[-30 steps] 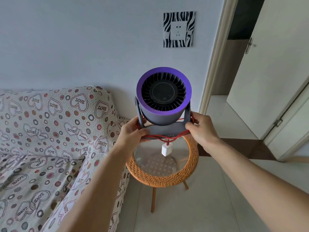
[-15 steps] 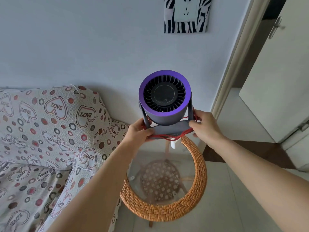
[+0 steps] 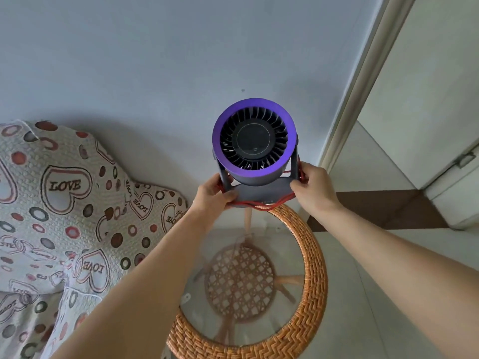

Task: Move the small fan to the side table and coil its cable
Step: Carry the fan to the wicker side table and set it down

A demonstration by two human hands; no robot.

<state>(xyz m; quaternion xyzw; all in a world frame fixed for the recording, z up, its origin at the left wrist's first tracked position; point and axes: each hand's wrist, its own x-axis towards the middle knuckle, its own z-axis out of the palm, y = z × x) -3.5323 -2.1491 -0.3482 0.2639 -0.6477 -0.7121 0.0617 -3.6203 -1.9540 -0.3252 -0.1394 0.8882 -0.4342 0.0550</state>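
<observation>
Both hands are wrapped around the flat grey base of the small round fan with the purple rim and black slatted face (image 3: 254, 141), the left hand (image 3: 211, 196) gripping the base's left end and the right hand (image 3: 312, 189) gripping its right end, thumbs on top. They hold the fan upright with its face turned toward the person, at the far edge of the round side table with the woven orange rattan rim (image 3: 315, 270) and clear glass top; whether the base already touches the rim I cannot tell. A thin red cable (image 3: 259, 204) is wound in several loops around the fan's base and stand arms, passing under the fingers of both hands and sagging onto the far rim. Through the glass a woven lower shelf shows. To the left sits a sofa draped in a cream cover printed with hearts and circles (image 3: 67, 203). Behind everything is a plain pale wall (image 3: 155, 60), with a white door frame (image 3: 360, 81) on the right.
</observation>
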